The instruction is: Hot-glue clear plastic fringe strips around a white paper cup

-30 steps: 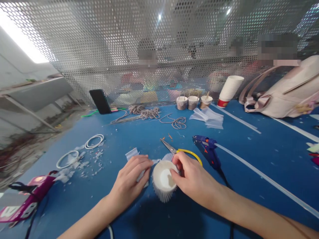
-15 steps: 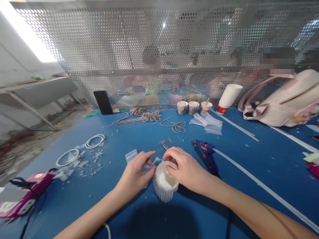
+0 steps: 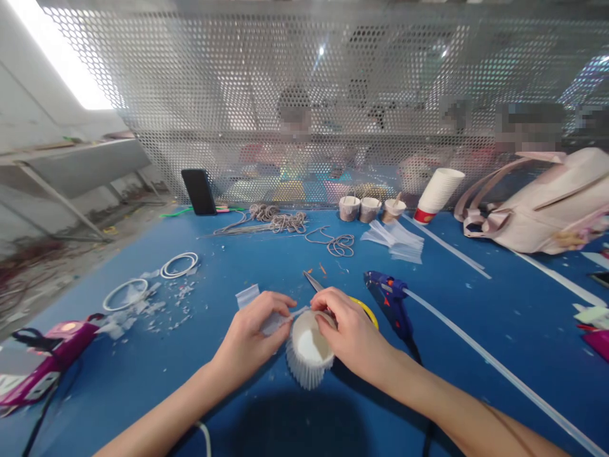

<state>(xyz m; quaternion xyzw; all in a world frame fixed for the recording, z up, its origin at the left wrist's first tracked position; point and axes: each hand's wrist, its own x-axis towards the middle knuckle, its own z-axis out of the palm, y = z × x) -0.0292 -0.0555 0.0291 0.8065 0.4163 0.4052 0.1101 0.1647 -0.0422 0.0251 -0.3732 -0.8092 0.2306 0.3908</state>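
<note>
A white paper cup [image 3: 309, 371] with pleated, translucent strip material round its outside is tilted with its opening toward me. My right hand [image 3: 358, 333] pinches the cup's rim, thumb inside and fingers behind. At the cup's left side, my left hand [image 3: 252, 330] closes thumb and fingers on the loose end of a translucent pleated strip [image 3: 273, 322] that runs to the rim. Part of the strip [image 3: 248, 295] shows beyond the left hand. Scissors [image 3: 312, 281] with a yellow handle lie behind the right hand, partly hidden. A blue glue gun [image 3: 392, 304] rests to the right.
Folded translucent strips [image 3: 399, 241], small filled cups [image 3: 370, 209] and a cup stack [image 3: 438, 193] stand farther back. Grey cord [image 3: 288, 222], a phone [image 3: 198, 192], white rings [image 3: 126, 295] with scraps, a magenta power strip [image 3: 61, 362] and a backpack [image 3: 547, 203] surround the work area.
The left fingers have closed in on the strip beside the rim. The cup and both hands sit slightly farther left, and the scissors' yellow handle now shows behind the right hand.
</note>
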